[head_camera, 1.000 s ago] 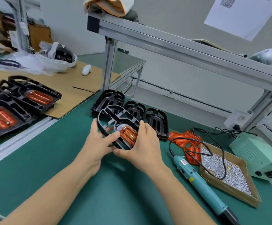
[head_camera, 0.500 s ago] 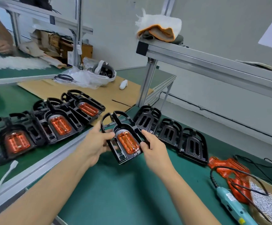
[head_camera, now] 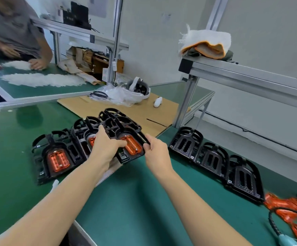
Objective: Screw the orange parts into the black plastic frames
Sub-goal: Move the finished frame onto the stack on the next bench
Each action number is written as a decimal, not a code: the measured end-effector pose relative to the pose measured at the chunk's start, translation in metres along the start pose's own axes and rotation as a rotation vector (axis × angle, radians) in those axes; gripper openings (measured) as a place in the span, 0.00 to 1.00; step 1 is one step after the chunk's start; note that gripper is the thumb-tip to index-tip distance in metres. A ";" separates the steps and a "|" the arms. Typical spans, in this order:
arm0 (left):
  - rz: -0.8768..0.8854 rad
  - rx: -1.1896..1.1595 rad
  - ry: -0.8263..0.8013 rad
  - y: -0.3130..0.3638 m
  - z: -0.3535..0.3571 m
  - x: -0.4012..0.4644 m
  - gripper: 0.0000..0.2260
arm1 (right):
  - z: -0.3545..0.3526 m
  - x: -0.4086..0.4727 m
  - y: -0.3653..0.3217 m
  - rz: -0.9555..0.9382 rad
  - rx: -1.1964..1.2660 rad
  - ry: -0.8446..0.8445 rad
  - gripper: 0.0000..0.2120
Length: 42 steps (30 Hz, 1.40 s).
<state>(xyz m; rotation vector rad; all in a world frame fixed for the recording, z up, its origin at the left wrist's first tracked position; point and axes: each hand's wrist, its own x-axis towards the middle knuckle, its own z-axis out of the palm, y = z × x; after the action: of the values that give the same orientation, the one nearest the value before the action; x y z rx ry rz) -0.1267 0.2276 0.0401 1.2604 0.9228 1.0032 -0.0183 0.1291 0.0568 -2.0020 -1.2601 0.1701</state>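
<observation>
I hold a black plastic frame (head_camera: 124, 130) with an orange part (head_camera: 131, 145) fitted in it, over the row of finished frames at the left. My left hand (head_camera: 105, 148) grips its left side, thumb across the front. My right hand (head_camera: 155, 153) pinches its right edge. Beside it lie two finished frames with orange parts (head_camera: 58, 159), one partly hidden behind my left hand. Three black frames without orange parts (head_camera: 213, 158) lie in a row to the right. Loose orange parts (head_camera: 289, 208) are piled at the far right.
A teal electric screwdriver (head_camera: 286, 242) with a black cable lies at the bottom right. A cardboard sheet (head_camera: 108, 107) with a white headset and plastic bags lies behind the frames. An aluminium shelf post (head_camera: 186, 102) stands at centre right. Another person leans on the far bench at the upper left.
Both hands carried the assembled frame leftward from the green mat to the row of finished frames. My view swung left, and the screwdriver and screw box slid out to the right.
</observation>
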 end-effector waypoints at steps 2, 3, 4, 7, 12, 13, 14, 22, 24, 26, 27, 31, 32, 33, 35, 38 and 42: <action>0.015 0.086 0.053 0.003 -0.008 0.013 0.30 | 0.009 0.010 -0.008 -0.021 -0.013 -0.012 0.11; 0.020 0.110 0.071 0.004 -0.010 0.019 0.29 | 0.014 0.015 -0.011 -0.024 -0.022 -0.024 0.09; 0.027 0.127 0.085 0.005 -0.012 0.025 0.28 | 0.018 0.019 -0.014 -0.021 -0.033 -0.037 0.08; 0.052 0.181 0.119 0.006 -0.013 0.040 0.29 | 0.030 0.032 -0.021 0.004 -0.067 -0.052 0.12; 0.131 0.380 0.138 0.006 -0.012 0.053 0.25 | 0.043 0.051 -0.029 -0.002 -0.108 -0.033 0.10; 0.140 0.440 0.126 0.006 -0.012 0.055 0.27 | 0.045 0.054 -0.030 -0.007 -0.107 -0.030 0.10; 0.148 0.496 0.117 0.007 -0.012 0.057 0.30 | 0.046 0.057 -0.032 -0.007 -0.102 -0.026 0.10; 0.247 0.830 0.151 0.010 -0.006 0.067 0.29 | 0.054 0.079 -0.030 0.011 -0.047 0.039 0.13; 0.268 0.930 0.161 0.005 -0.005 0.070 0.29 | 0.056 0.085 -0.028 0.030 -0.049 0.057 0.15; 0.309 1.062 0.169 -0.003 -0.002 0.072 0.28 | 0.058 0.090 -0.027 0.025 -0.094 0.059 0.12; 0.338 1.120 0.164 -0.007 -0.001 0.073 0.27 | 0.060 0.092 -0.026 0.009 -0.108 0.060 0.11; 0.456 1.283 0.040 -0.015 0.007 0.073 0.23 | 0.066 0.096 -0.023 -0.029 -0.116 0.060 0.08; 0.467 1.327 0.011 -0.017 0.008 0.073 0.22 | 0.067 0.097 -0.021 -0.031 -0.148 0.045 0.09; 0.467 1.374 -0.009 -0.018 0.009 0.073 0.22 | 0.068 0.098 -0.019 -0.034 -0.187 0.020 0.10; 0.452 1.464 -0.027 -0.021 0.007 0.074 0.23 | 0.070 0.098 -0.013 -0.051 -0.254 -0.032 0.12; 0.443 1.535 -0.015 -0.023 0.005 0.074 0.24 | 0.070 0.095 -0.006 -0.077 -0.286 -0.093 0.15; 0.454 1.563 0.010 -0.024 0.006 0.073 0.24 | 0.069 0.094 0.003 -0.162 -0.442 -0.147 0.25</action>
<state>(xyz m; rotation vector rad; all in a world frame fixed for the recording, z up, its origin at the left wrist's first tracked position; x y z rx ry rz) -0.0965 0.2943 0.0166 2.8389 1.5256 0.4664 -0.0014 0.2412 0.0311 -2.2726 -1.6612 -0.0465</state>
